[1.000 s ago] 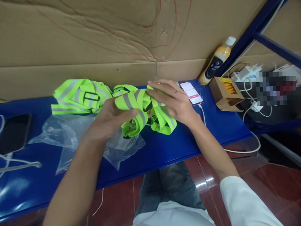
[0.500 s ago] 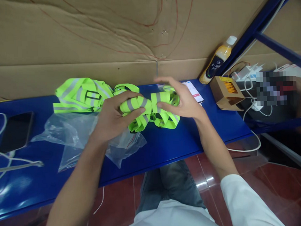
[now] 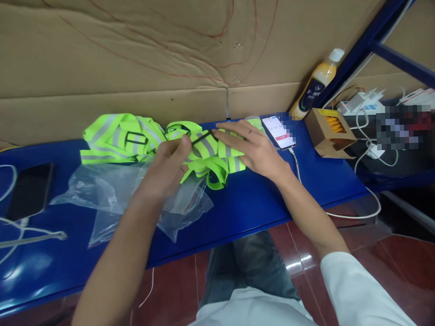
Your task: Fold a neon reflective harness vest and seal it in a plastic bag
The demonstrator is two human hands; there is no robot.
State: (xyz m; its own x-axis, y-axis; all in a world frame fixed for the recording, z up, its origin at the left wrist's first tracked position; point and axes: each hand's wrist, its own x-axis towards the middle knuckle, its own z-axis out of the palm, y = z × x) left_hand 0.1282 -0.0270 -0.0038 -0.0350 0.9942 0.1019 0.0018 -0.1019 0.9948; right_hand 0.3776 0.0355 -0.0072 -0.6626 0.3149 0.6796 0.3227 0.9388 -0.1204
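A bundle of neon-yellow reflective straps [image 3: 207, 149] with grey stripes and a black buckle lies on the blue table between my hands. My left hand [image 3: 167, 165] is closed at the bundle's left side, thumb uppermost by the buckle; its other fingertips are partly hidden. Across the right part of the bundle, my right hand [image 3: 254, 145] lies palm down with its fingers stretched out. Another heap of the same reflective straps [image 3: 122, 138] rests to the left, a black buckle on top. Clear plastic bags [image 3: 104, 188] lie under and beside my left forearm.
Right of my hands are a lit phone [image 3: 278, 132] on a white cable, a drink bottle [image 3: 313, 90] and an open cardboard box [image 3: 327, 135]. A dark phone [image 3: 31, 191] and cables lie at left. Cardboard [image 3: 147, 106] walls the back; a blue frame [image 3: 406, 63] stands right.
The bundle, held up between both hands before, now lies lower and flatter with its buckle showing. My right hand has turned from gripping it to lying over it.
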